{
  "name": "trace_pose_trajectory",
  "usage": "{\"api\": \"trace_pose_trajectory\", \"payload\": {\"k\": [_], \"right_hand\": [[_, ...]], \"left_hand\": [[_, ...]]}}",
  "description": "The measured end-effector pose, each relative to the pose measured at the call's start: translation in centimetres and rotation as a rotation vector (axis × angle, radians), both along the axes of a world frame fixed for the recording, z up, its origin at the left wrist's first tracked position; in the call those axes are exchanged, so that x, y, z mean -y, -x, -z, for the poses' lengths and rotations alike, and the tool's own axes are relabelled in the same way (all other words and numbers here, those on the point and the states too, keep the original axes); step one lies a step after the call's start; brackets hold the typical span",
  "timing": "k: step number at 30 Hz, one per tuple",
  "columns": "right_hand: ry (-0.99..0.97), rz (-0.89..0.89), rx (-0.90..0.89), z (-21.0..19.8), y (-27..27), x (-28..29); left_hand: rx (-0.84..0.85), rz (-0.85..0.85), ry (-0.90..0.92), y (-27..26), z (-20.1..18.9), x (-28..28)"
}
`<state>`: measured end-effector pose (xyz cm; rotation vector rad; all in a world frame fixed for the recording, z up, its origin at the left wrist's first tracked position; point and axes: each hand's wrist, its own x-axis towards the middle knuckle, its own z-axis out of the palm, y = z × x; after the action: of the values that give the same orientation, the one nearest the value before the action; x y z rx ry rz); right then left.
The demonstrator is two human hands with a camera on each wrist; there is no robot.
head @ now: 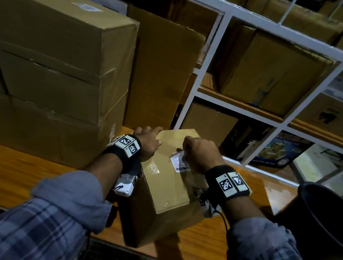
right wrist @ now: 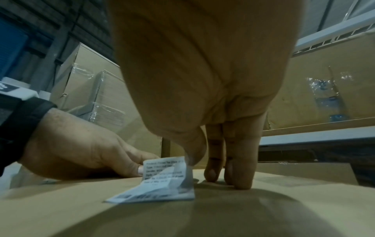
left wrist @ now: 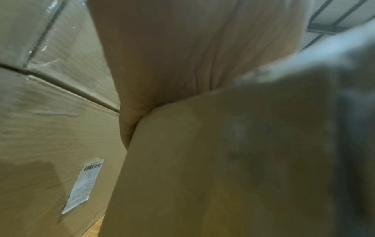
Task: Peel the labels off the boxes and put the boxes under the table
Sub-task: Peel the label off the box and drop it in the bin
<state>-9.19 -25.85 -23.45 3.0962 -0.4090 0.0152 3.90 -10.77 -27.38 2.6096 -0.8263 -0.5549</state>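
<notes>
— Cardboard fills most of what we see: a stack of big cartons (head: pixel 52 70) stands on the wooden table (head: pixel 14 168) to our left, and white shelving (head: pixel 222 57) behind holds more cartons. What do we make of the small one?

— The small box (head: pixel 166 192) stands on the table right in front of us, just beside the stack. Its long axis runs from near us toward the shelving, turned a little to the right, with its near corner toward us. Our wrists and bands cover parts of its top.

— And the dark round thing at the right?

— We see only part of a black bin (head: pixel 326 216), cut off by the frame edge.

— Our left hand (head: pixel 148 142)?

— It lies on the box's far left corner, fingers draped over the far edge, thumb flat on top. The left wrist view is mostly palm and blur, so we cannot tell more there.

— Our right hand (right wrist: pixel 194 89)?

— Thumb and forefinger pinch the label (right wrist: pixel 162 181), whose upper end curls up off the box top while the barcode end lies flat. Two other fingertips (right wrist: pixel 241 181) press on the cardboard beside it. The print is too blurred to read.
</notes>
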Motion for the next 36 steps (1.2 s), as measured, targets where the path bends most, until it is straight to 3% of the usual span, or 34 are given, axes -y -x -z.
{"api": "trace_pose_trajectory", "payload": {"k": [36], "right_hand": [[0.003, 0.018, 0.011, -0.24, 0.72, 0.08]], "left_hand": [[0.021, 0.0, 0.003, -0.67, 0.8, 0.22]]}}
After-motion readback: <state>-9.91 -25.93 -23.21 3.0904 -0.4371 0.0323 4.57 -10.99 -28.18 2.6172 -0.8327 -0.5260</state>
